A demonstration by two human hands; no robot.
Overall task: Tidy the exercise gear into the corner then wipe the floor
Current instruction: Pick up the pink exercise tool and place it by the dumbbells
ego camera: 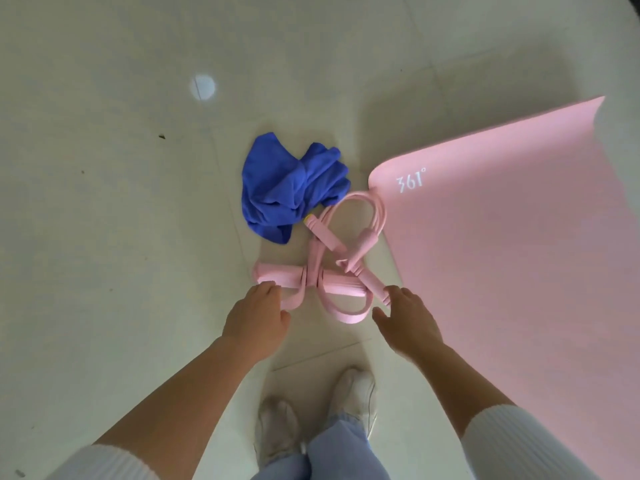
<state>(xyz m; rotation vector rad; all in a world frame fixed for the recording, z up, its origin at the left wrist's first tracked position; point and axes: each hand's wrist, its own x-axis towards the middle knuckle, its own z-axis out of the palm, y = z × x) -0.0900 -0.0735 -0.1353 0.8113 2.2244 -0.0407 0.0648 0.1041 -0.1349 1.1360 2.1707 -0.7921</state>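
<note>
A pink pedal resistance band lies tangled on the pale tiled floor in the middle of the view, its foam bar crosswise and its loops and handles above it. My left hand reaches down with its fingertips touching the bar's left end. Fingers spread, my right hand hovers by the bar's right end and the lower loop, holding nothing. A crumpled blue cloth sits just beyond the band. A pink exercise mat lies unrolled to the right, its corner touching the band's loops.
My two feet in white shoes stand just below the band. The tiled floor stretches open to the left and far side, with a few dark specks and a bright light spot.
</note>
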